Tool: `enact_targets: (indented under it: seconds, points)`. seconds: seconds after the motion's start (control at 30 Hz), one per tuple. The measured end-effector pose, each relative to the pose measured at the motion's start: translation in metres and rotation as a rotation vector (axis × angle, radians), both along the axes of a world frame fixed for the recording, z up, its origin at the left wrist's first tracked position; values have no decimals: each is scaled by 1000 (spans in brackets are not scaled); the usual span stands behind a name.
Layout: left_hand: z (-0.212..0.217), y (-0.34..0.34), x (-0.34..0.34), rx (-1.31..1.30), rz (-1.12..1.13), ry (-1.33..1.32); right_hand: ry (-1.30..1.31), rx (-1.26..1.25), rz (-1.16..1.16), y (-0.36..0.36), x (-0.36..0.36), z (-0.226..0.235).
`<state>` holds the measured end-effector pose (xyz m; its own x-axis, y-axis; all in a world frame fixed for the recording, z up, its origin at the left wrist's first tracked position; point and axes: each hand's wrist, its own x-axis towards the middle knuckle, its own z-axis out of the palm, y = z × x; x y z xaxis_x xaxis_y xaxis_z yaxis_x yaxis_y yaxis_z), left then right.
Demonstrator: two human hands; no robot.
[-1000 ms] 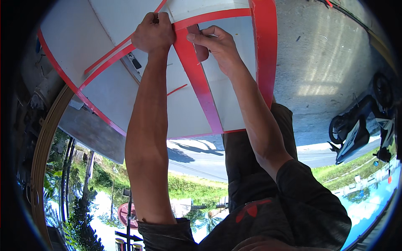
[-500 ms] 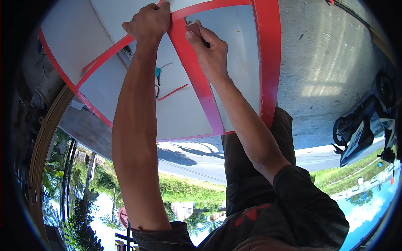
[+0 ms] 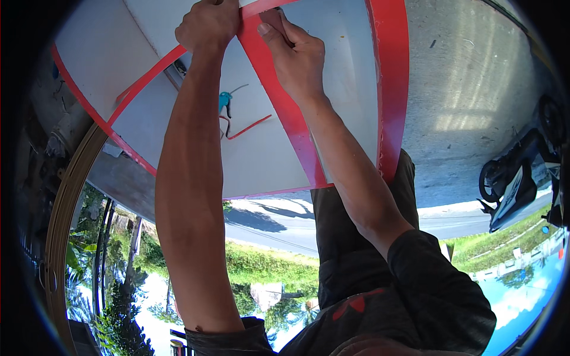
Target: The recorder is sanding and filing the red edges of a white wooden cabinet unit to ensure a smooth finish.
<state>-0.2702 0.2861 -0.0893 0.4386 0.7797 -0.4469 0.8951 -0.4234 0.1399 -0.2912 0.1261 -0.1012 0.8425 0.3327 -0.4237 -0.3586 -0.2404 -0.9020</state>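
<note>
Left head-worn fisheye camera, facing down
It is looking along the forearms (image 3: 191, 178) toward the hands (image 3: 301, 64), sitting close above the shirt (image 3: 424, 311), taking a wide view.

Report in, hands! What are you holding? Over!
Left hand fisted at red frame, contents unclear. Right hand pinching reddish-brown block over red frame. Teal tool on white panel, away from both hands.

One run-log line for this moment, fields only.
left hand: at red frame, grip unclear | right hand: holding brownish-red block | teal tool: on pale panel
</note>
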Motion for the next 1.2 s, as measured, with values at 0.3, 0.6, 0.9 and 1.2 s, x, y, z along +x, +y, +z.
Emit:
enact_targets:
  seconds: [0.3,0.6,0.9,1.2]
  points:
    - [2,-3,0,13,-3,40,7,-49,150,-11,12,17]
    - [-5,-4,-6,149,-60,-17,66,-28,149,-17,9,26]
    - [-5,-6,-2,67,13,-31,-6,-67,197,-19,17,26]
    - [0,-7,-3,8,116,-52,557,-174,97,-13,65,44]
